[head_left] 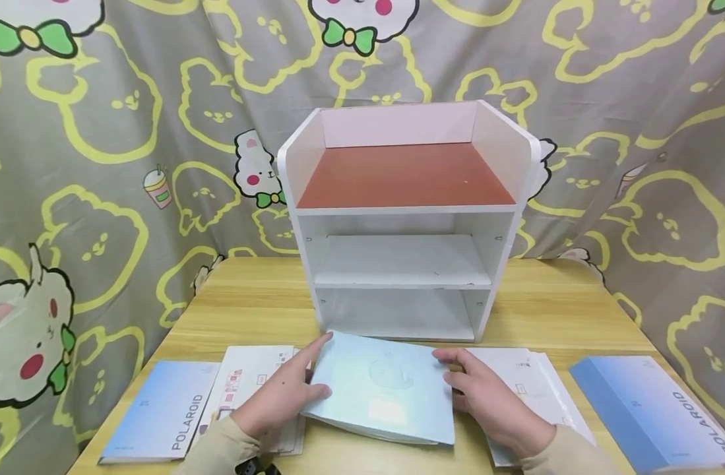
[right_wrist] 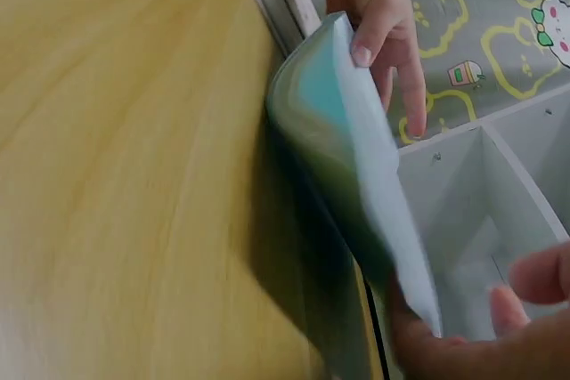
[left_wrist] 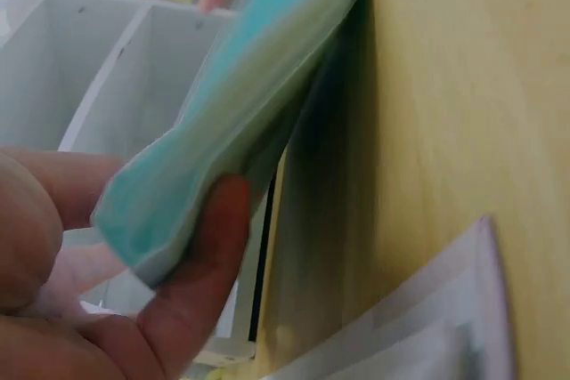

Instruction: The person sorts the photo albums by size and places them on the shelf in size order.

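Note:
A light blue booklet [head_left: 362,376] with a whale drawing on its glossy cover is held between both hands, tilted, low over the table. My left hand [head_left: 282,392] grips its left side; in the left wrist view the thumb and fingers [left_wrist: 209,255] lie on opposite faces of the corner. Along the right edge my right hand [head_left: 489,399] holds it, fingertips near the upper right corner. Seen from the right wrist, the booklet's open page side [right_wrist: 312,122] faces the table, with a dark shadow beneath.
Behind the booklet stands a white shelf unit [head_left: 404,287] with a brown top board [head_left: 406,175]. White booklets [head_left: 243,376] and a blue POLAROID album [head_left: 160,409] lie at left. More white booklets [head_left: 537,389] and a thick blue POLAROID album [head_left: 659,409] lie at right on the wooden table [head_left: 255,290].

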Demonstrator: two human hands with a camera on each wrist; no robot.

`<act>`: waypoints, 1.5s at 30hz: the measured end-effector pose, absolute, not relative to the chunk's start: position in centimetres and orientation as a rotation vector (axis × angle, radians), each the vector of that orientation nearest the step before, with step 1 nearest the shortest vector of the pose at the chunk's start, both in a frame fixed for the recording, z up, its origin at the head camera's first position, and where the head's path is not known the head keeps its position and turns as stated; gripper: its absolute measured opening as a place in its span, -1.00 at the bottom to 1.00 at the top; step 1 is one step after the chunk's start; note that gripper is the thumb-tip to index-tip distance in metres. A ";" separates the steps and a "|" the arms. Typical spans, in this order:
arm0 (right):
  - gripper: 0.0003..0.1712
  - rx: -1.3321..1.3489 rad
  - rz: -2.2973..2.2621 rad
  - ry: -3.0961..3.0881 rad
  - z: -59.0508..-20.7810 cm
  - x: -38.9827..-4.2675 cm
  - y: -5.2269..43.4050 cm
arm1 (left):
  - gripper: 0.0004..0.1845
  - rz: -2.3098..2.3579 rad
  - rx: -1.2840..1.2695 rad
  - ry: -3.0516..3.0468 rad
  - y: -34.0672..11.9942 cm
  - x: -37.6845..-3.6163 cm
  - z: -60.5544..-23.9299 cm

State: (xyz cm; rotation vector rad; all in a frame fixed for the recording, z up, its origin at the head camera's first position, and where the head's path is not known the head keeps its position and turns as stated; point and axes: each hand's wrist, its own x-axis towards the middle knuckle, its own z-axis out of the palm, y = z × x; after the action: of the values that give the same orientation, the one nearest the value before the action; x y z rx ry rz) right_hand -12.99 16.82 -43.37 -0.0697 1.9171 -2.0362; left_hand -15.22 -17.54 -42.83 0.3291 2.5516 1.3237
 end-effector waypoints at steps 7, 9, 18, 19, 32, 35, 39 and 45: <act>-0.30 0.017 -2.245 1.816 -43.7 -13.2 16.5 | -0.22 1.691 0.183 2.365 -17.7 -14.7 -42.4; -0.22 0.006 -2.252 1.758 -43.7 -13.1 16.5 | -0.26 1.814 0.162 2.326 -17.7 -14.6 -42.1; -0.29 -0.145 -2.123 1.919 -42.5 -12.6 16.1 | -0.41 1.922 0.213 2.351 -16.3 -14.2 -40.4; -0.32 -0.157 -2.110 1.985 -42.1 -12.6 16.2 | -0.43 1.910 0.209 2.371 -16.1 -14.1 -40.1; -0.50 -0.510 -2.234 2.358 -35.8 -12.8 17.9 | -0.37 1.756 0.833 2.768 -14.7 -13.2 -35.8; -0.50 -0.562 -2.237 2.458 -34.4 -13.0 17.9 | -0.43 1.725 0.997 2.927 -14.4 -13.6 -34.8; -0.48 -0.579 -2.309 2.533 -32.4 -13.2 17.3 | -0.53 1.670 1.262 3.196 -13.6 -14.9 -33.7; -0.36 -0.776 -2.514 2.585 -29.8 -13.9 16.2 | -0.58 1.783 1.349 3.400 -12.1 -17.0 -31.8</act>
State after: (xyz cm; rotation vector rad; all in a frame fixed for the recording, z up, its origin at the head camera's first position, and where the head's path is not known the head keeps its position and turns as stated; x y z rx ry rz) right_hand -13.91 16.20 -29.82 -0.7761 2.5848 -2.5145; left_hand -16.98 -12.14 -31.79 1.3493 3.4003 1.7827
